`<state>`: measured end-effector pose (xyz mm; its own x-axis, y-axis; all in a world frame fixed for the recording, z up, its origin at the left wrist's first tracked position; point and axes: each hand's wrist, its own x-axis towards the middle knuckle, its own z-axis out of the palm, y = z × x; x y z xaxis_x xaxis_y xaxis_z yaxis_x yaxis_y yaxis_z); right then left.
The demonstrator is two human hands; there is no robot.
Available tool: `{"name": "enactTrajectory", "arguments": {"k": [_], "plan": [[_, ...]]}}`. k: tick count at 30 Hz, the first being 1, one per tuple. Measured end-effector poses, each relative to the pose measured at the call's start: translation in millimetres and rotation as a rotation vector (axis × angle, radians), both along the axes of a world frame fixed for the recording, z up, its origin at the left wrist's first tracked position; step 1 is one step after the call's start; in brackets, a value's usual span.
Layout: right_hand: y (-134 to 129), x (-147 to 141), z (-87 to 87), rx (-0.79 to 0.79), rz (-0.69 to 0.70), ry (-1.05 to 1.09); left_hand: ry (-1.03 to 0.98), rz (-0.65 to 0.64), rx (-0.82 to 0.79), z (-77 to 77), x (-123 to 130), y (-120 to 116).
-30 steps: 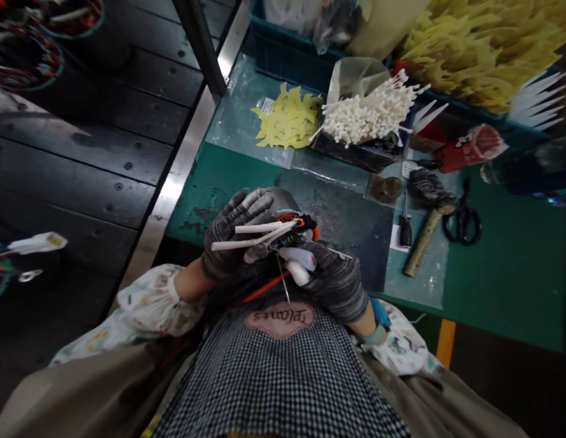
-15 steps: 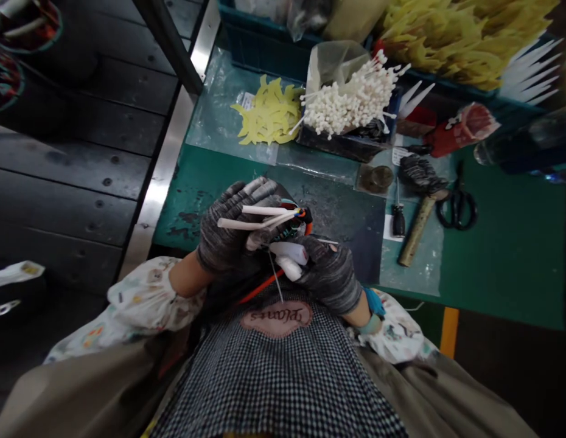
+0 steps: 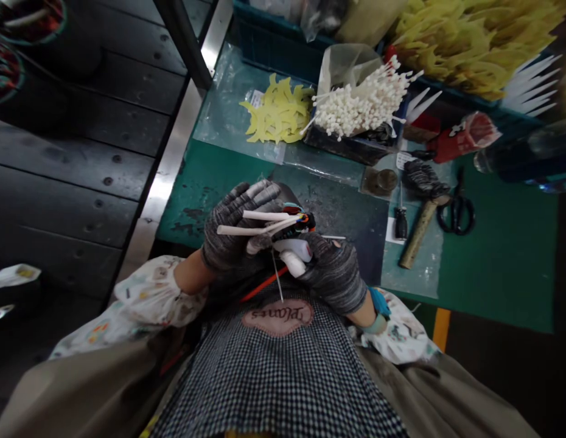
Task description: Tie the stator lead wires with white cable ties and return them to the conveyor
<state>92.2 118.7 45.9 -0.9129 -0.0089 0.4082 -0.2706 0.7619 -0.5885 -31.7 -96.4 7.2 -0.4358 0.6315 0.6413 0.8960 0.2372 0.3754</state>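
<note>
My left hand [image 3: 228,228], in a grey knit glove, is curled round a dark wire-wound part [image 3: 289,210] close to my lap, its fingers reaching over the far side. Colored wires come out of the part, and long white sleeves [image 3: 241,230] on them point left across the glove. My right hand [image 3: 333,271], gloved too, is closed at the part's near right side. White coverings [image 3: 292,263] show at its fingertips; what they pinch is hidden. A thin metal rod [image 3: 278,280] hangs down between the hands. Below them runs an orange-red cord [image 3: 265,285].
Yellow curved pieces [image 3: 280,112] lie on plastic at the back. Beside them stands a box of white-tipped sticks [image 3: 356,112]. Toward the right are a screwdriver [image 3: 400,224], a hammer-like tool with a wooden handle [image 3: 417,237], scissors [image 3: 456,210] and a red container [image 3: 468,137].
The whole view has shifted slightly. The wire-wound part has turned a little in my left hand, and the sleeves have spread slightly apart. Both hands keep their hold.
</note>
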Motion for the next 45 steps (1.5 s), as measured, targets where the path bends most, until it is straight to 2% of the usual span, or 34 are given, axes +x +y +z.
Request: {"name": "enactTrajectory", "arguments": {"k": [4, 8, 14, 19, 26, 31, 34, 38, 43, 45], "plan": [[-1, 1, 0.1, 0.028, -0.047, 0.024, -0.028, 0.035, -0.03, -3.7, 1, -2], [-1, 1, -3.3, 0.03, -0.057, 0.041, -0.095, 0.024, 0.017, -4.3, 2, -1], [8, 8, -7.3, 0.165, -0.106, 0.076, -0.037, -0.008, 0.011, -2.2, 0, -1], [18, 14, -5.7, 0.329, -0.204, 0.225, -0.06, 0.026, -0.124, 9.1, 1, 10], [20, 13, -0.8, 0.414, -0.224, 0.223, -0.064, 0.074, -0.305, 21.7, -5, 30], [17, 13, -1.7, 0.417, -0.209, 0.241, -0.041, 0.085, -0.252, 28.7, -6, 38], [18, 12, -2.2, 0.384, -0.203, 0.286, -0.064, 0.084, -0.299, 32.0, -5, 43], [23, 10, -2.1, 0.386, -0.183, 0.296, -0.026, 0.073, -0.337, 31.0, -7, 46], [25, 11, -6.3, 0.39, -0.203, 0.323, 0.088, 0.043, -0.268, 28.0, -13, 48], [26, 12, -7.8, 0.405, -0.216, 0.335, 0.077, 0.051, -0.305, 30.3, -13, 50]]}}
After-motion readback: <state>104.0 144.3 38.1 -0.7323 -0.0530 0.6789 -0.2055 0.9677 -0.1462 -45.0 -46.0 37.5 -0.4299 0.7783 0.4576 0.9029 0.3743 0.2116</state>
